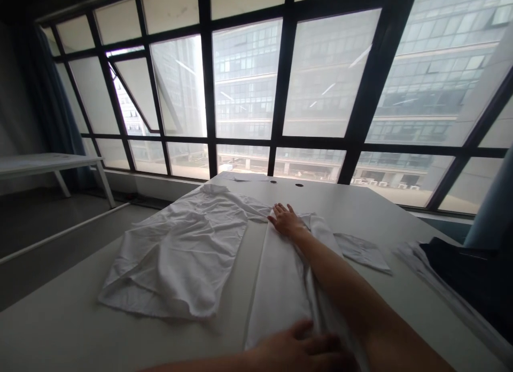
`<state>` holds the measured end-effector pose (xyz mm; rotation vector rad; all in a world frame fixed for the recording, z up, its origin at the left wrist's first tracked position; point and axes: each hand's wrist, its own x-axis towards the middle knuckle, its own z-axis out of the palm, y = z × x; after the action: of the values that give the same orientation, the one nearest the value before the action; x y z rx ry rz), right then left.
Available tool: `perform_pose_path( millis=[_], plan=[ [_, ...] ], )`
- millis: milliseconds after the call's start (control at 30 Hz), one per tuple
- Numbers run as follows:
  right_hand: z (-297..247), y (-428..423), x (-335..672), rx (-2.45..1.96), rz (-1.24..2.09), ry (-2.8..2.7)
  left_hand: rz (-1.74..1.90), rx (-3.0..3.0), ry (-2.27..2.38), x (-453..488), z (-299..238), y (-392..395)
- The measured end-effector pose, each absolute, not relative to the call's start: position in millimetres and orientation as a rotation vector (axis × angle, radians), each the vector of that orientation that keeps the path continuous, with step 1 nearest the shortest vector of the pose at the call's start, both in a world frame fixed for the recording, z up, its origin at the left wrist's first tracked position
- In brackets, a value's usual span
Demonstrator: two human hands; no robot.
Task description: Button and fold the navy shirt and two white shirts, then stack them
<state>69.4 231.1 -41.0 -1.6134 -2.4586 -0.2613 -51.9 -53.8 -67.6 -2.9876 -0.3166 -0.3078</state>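
A white garment (280,276) lies in a long folded strip down the middle of the table. My right hand (285,220) rests flat on its far end, fingers spread. At the near end, my left hand (300,350) lies across the cloth with its fingers stretched out, slightly blurred and partly cut off by the lower edge. A white sleeve-like piece of cloth (363,252) sticks out to the right, beyond my right forearm. Left of the strip, a second white garment (180,254) is spread out and wrinkled. My right forearm hides part of the folded cloth.
Dark folded clothing (468,270) lies on white cloth (412,254) at the table's right edge. Two dark round holes pierce the white tabletop (340,195) near its far edge. Another white table (48,161) stands at left. Large black-framed windows (246,78) line the wall.
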Motion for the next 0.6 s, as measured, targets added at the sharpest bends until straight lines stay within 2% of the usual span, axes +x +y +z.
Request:
perform_pose_path(
  millis=[200, 367, 467, 600],
  plan=[
    [-34.1, 128.2, 120.5, -1.602, -0.093, -2.413, -0.326, -3.371, -0.432, -61.2, -25.3, -76.5],
    [-53.7, 39.8, 156.6, -1.571, 0.174, -2.461, -0.349, -3.47, -0.478, -61.3, -18.6, -82.3],
    [-58.8, 24.8, 161.2, -1.559, 0.234, -2.485, -0.353, -3.468, -0.477, -58.4, -23.1, -79.0],
    [-54.7, 49.1, 166.6, -1.589, 0.234, -2.522, -0.331, -3.454, -0.47, -53.7, -26.2, -65.6]
  ],
)
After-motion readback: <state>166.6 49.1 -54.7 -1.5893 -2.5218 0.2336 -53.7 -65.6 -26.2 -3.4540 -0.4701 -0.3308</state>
